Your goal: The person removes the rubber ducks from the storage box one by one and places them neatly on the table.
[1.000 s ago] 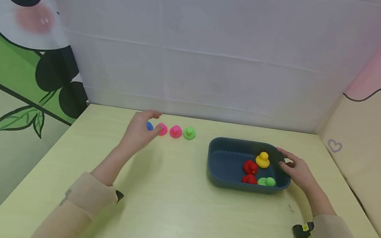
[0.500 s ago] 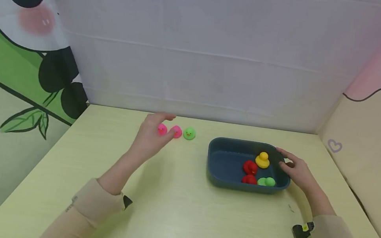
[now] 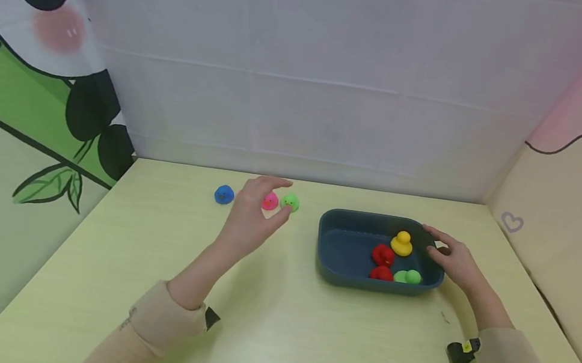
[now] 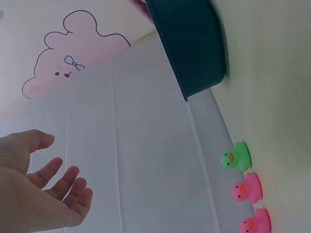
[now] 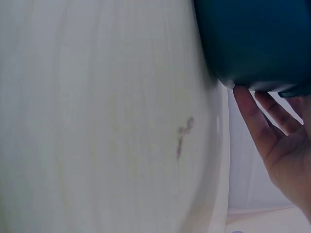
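My left hand [image 3: 254, 216] hovers over the row of toy ducks with thumb and fingers apart, holding nothing. In that row stand a blue duck [image 3: 224, 194], a pink duck [image 3: 270, 201] and a green duck [image 3: 291, 200]. A second pink duck [image 4: 256, 223] shows in the left wrist view, but my hand covers it in the head view. On the right, my right hand [image 3: 452, 261] holds the end rim of a dark blue plastic tub [image 3: 346, 280]. Inside the tub lie a yellow duck [image 3: 401, 244], two red ducks [image 3: 382, 255] and a light green duck [image 3: 407, 277].
The pale wooden table [image 3: 272, 336] meets a white cloth backdrop [image 3: 324, 89] just behind the ducks. Printed cartoon panels stand at left and right. A dark mark [image 5: 182, 138] lies on the table near the tub.
My left hand has moved to the right along the duck row, from the blue duck toward the green one, uncovering the blue duck. The right hand and the tub have stayed put.
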A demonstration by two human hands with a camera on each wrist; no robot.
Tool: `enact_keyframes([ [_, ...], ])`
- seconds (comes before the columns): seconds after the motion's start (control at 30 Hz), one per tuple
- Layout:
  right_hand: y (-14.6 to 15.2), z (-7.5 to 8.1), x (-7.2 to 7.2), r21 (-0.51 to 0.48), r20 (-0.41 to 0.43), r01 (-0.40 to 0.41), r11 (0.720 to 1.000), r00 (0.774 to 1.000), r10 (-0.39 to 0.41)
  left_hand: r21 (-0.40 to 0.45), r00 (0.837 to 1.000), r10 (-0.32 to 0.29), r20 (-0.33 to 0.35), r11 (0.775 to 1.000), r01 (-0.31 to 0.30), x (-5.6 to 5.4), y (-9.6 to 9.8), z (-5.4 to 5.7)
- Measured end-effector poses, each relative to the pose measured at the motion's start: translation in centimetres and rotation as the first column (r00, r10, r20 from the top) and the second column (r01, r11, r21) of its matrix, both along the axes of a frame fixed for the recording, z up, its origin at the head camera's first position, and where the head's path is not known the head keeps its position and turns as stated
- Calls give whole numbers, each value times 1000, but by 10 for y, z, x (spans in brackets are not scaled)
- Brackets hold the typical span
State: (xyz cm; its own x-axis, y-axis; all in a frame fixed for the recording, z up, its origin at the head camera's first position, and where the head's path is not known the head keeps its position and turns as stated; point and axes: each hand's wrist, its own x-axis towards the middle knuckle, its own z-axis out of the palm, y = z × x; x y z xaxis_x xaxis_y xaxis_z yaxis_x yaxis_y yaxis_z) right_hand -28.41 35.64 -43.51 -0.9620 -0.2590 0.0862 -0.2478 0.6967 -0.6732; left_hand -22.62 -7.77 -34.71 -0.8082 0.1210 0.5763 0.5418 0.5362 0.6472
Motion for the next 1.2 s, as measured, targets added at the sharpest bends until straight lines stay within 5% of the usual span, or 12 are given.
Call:
enact_keyframes([
  [0.27, 8, -2, -7, -5, -6, -3, 1000, 1000, 3, 5, 989, -107, -105, 994, 108, 1, 27, -8],
  [0.6, 18, -8, -18, -7, -24, -20, 1000, 1000, 20, -57, 966, -208, -154, 978, 202, -3, 58, -24],
  [0.93, 20, -10, -21, -19, -41, -26, 999, 999, 26, -130, 933, -357, -56, 929, 347, -4, 85, -38],
  [1.2, 20, -12, -22, -24, -43, -30, 999, 999, 29, -201, 901, -433, -18, 885, 421, -15, 100, -48],
])
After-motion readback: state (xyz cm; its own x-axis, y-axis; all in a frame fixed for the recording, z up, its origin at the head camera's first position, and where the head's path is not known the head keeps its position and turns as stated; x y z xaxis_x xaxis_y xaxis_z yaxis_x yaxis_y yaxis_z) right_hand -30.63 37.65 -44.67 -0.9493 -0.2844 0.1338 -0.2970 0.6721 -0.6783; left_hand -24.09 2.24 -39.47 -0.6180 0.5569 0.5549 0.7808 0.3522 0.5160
